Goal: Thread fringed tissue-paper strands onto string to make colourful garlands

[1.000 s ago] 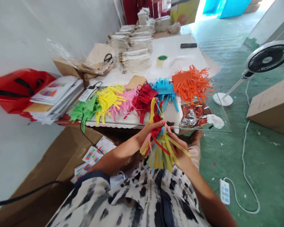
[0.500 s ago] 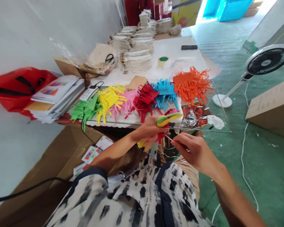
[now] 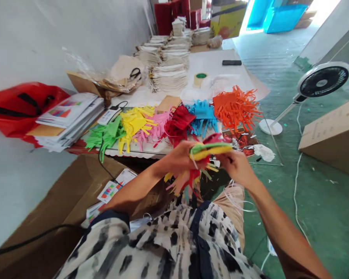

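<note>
My left hand (image 3: 180,157) is closed around a bundle of fringed fabric strips (image 3: 211,150) in green, yellow, red and pink. The strips' loose ends dangle below my fingers. A white string (image 3: 193,159) wraps around the bundle beside my left thumb. At the bundle's right end my right hand (image 3: 237,164) is closed in a pinch on the string, its fingertips partly hidden by the fabric. Loose string loops hang below it, over my knee. Ahead on the table lie fringed pieces in green (image 3: 106,133), yellow (image 3: 135,123), pink (image 3: 158,122), dark red (image 3: 180,122), blue (image 3: 203,115) and orange (image 3: 232,106).
Stacks of off-white cloth pieces (image 3: 170,77) fill the table's far left, near scissors (image 3: 135,73) and a tape roll (image 3: 200,78). Printed sheets (image 3: 69,116) lie at left. A fan (image 3: 321,82) and cardboard box (image 3: 334,135) stand at right; an open carton (image 3: 58,193) sits lower left.
My right hand has moved up and in to the bundle's right end, where it was pulling the string out below. The bundle now points more to the right, with string visible around it.
</note>
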The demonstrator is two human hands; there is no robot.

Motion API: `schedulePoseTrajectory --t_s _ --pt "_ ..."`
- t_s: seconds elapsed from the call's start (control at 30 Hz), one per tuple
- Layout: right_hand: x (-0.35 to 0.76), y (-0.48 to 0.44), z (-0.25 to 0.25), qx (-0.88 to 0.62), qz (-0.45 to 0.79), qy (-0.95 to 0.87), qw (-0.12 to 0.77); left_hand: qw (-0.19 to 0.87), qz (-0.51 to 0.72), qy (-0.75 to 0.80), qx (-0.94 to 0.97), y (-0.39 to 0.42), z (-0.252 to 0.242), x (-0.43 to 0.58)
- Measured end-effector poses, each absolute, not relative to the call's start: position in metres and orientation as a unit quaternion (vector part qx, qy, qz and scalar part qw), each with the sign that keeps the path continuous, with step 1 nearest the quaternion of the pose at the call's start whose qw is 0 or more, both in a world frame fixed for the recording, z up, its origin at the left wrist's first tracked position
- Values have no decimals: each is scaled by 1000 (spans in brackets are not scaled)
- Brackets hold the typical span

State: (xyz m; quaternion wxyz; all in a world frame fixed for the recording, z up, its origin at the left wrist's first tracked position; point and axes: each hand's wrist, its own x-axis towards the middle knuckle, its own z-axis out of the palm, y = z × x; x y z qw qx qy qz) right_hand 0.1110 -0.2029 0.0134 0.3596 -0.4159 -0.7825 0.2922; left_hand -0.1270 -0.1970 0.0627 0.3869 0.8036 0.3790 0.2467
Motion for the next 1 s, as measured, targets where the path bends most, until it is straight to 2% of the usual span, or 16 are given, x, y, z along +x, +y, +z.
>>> schedulePoseTrajectory --t_s 0.1,0.2,0.27,0.33,0.4,0.5,0.6,0.7,0.77,0.83,0.93,1.0 --pt "89 -235 -4 -383 257 -826 324 252 263 487 794 -183 48 -127" --pt "85 -249 11 -326 226 -869 297 66 157 528 832 -189 25 -113" --pt "99 -239 29 -326 233 -861 313 17 71 471 879 -202 16 -103" --pt "117 -221 39 -356 233 -846 322 38 45 381 923 -214 18 -100" --pt "127 -209 34 -365 233 -842 322 97 89 338 932 -217 28 -103" --pt "116 -220 9 -354 250 -839 330 159 174 418 877 -205 42 -112" --pt "95 -245 2 -342 213 -867 295 82 156 515 839 -196 40 -112" --pt "98 -244 24 -334 198 -869 307 32 72 465 882 -204 30 -106" --pt "112 -228 34 -349 245 -849 313 83 56 385 918 -213 27 -104" --pt "121 -213 31 -349 314 -821 326 184 97 344 916 -216 28 -106" --pt "112 -213 4 -396 344 -754 395 326 200 390 837 -207 30 -110" --pt "97 -224 -14 -425 372 -710 422 332 234 448 796 -199 28 -109"
